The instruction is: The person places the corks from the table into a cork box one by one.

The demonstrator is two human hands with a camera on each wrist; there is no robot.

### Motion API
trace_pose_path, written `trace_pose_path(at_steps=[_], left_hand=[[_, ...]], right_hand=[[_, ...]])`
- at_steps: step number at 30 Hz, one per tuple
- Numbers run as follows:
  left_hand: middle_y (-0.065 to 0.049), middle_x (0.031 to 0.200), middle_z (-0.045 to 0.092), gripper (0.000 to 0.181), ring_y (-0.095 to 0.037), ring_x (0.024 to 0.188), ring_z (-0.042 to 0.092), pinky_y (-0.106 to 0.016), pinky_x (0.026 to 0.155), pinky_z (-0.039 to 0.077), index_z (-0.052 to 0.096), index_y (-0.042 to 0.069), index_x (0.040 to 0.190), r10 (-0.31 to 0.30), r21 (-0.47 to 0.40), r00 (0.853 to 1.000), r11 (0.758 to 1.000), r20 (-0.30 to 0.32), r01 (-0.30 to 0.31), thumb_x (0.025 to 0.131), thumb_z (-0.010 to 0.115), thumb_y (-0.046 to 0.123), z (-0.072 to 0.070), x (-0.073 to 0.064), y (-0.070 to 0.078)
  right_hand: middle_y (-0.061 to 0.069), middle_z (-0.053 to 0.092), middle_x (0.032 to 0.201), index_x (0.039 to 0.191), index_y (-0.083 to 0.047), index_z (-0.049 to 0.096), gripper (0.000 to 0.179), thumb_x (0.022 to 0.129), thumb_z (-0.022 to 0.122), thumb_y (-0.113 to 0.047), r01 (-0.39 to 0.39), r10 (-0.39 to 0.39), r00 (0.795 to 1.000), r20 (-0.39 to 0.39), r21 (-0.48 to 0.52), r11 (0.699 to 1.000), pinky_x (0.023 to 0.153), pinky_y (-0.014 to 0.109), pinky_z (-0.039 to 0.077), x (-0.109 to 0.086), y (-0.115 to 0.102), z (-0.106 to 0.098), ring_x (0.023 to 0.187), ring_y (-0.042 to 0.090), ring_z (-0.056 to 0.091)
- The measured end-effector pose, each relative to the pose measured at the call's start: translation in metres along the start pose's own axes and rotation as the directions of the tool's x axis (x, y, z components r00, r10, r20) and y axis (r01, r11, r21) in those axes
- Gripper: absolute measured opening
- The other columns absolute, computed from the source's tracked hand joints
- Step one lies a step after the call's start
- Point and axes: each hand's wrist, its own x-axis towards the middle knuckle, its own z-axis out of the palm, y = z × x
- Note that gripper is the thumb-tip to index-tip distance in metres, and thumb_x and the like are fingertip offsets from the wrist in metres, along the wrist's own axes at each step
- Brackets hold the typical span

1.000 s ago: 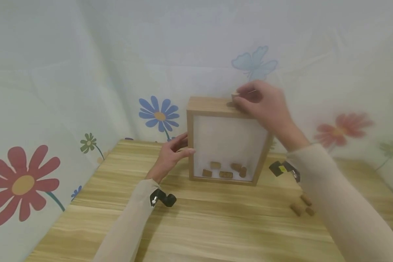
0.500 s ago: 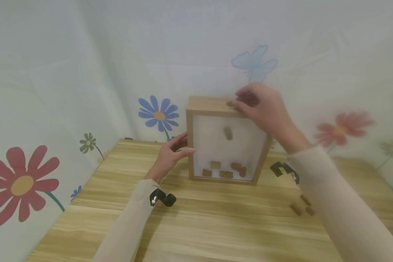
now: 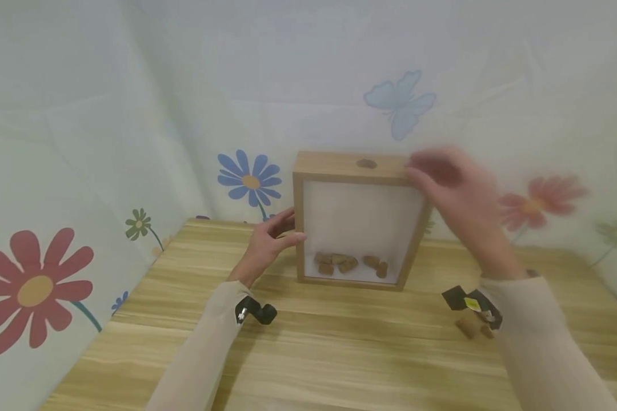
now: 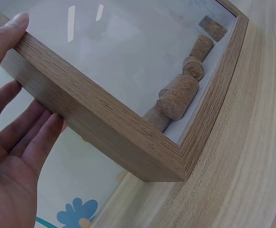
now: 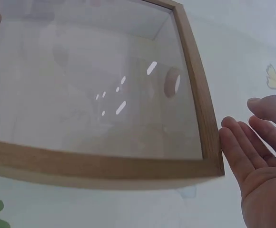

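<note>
Your right hand (image 3: 460, 188) has moved from the hole (image 3: 367, 163) to the right of the box (image 3: 334, 162), fingers relaxed, holding nothing. Your left hand (image 3: 262, 245) grips the box's left side. Loose corks (image 3: 466, 327) lie right-front of the box, nearer your right hand, one slanting boxward.

The box (image 3: 299, 228) stands on the bench (image 3: 308, 354), left hand (image 3: 264, 242) at its nine o'clock, right hand (image 3: 460, 197) just beside two, loose corks (image 3: 465, 327) beyond four; inner corks (image 3: 325, 268) lie inside at six, a hole (image 3: 367, 164) on top at twelve.
</note>
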Motion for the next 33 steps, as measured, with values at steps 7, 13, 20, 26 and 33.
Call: trace_pose_path(at_steps=[7, 13, 20, 26, 33], left_hand=[[-0.014, 0.147, 0.062, 0.069, -0.029, 0.135, 0.059, -0.042, 0.110, 0.051, 0.052, 0.011, 0.157, 0.010, -0.006, 1.000, 1.000, 0.002, -0.010, 0.095, 0.081, 0.015, 0.000, 0.001, 0.003], [-0.014, 0.146, 0.062, 0.069, -0.028, 0.135, 0.059, -0.042, 0.110, 0.051, 0.052, 0.011, 0.157, 0.007, -0.001, 1.000, 1.000, 0.000, -0.007, 0.095, 0.081, 0.015, 0.001, 0.000, 0.004], [-0.016, 0.147, 0.061, 0.069, -0.029, 0.136, 0.058, -0.043, 0.110, 0.051, 0.051, 0.009, 0.158, 0.002, -0.013, 1.000, 1.000, 0.004, -0.002, 0.095, 0.080, 0.013, 0.000, 0.001, 0.003], [-0.016, 0.148, 0.061, 0.070, -0.030, 0.136, 0.057, -0.041, 0.110, 0.051, 0.051, 0.009, 0.158, -0.006, -0.024, 1.000, 1.000, 0.008, 0.006, 0.094, 0.080, 0.013, 0.000, 0.001, 0.002], [-0.016, 0.147, 0.061, 0.070, -0.030, 0.136, 0.058, -0.041, 0.109, 0.051, 0.051, 0.010, 0.158, -0.001, -0.034, 1.000, 0.999, 0.012, 0.002, 0.095, 0.081, 0.014, 0.000, 0.001, 0.001]], right_hand=[[0.002, 0.076, 0.116, 0.121, -0.006, 0.077, 0.027, 0.095, 0.082, -0.011, -0.042, 0.051, 0.995, -0.089, 0.097, 0.994, 0.093, 0.018, 0.052, -0.027, 0.018, -0.021, 0.104, 0.010, 0.068], [-0.009, 0.075, 0.113, 0.122, -0.005, 0.076, 0.029, 0.094, 0.083, -0.011, -0.085, 0.088, 0.995, -0.049, 0.053, 0.995, 0.090, 0.014, 0.051, -0.045, 0.039, -0.030, 0.102, 0.007, 0.067], [-0.016, 0.074, 0.110, 0.121, -0.001, 0.076, 0.030, 0.092, 0.083, -0.002, -0.119, 0.121, 0.993, -0.016, 0.064, 0.991, 0.086, 0.010, 0.052, -0.063, 0.063, -0.038, 0.099, 0.003, 0.068], [-0.019, 0.074, 0.111, 0.124, 0.001, 0.073, 0.029, 0.096, 0.079, -0.003, -0.198, 0.192, 0.978, 0.085, 0.079, 0.977, 0.083, 0.011, 0.054, -0.075, 0.084, -0.046, 0.097, -0.001, 0.070], [-0.012, 0.075, 0.120, 0.126, 0.001, 0.072, 0.031, 0.096, 0.078, -0.002, -0.195, 0.185, 0.971, 0.151, 0.054, 0.979, 0.084, 0.010, 0.053, -0.085, 0.111, -0.054, 0.100, -0.004, 0.069]])
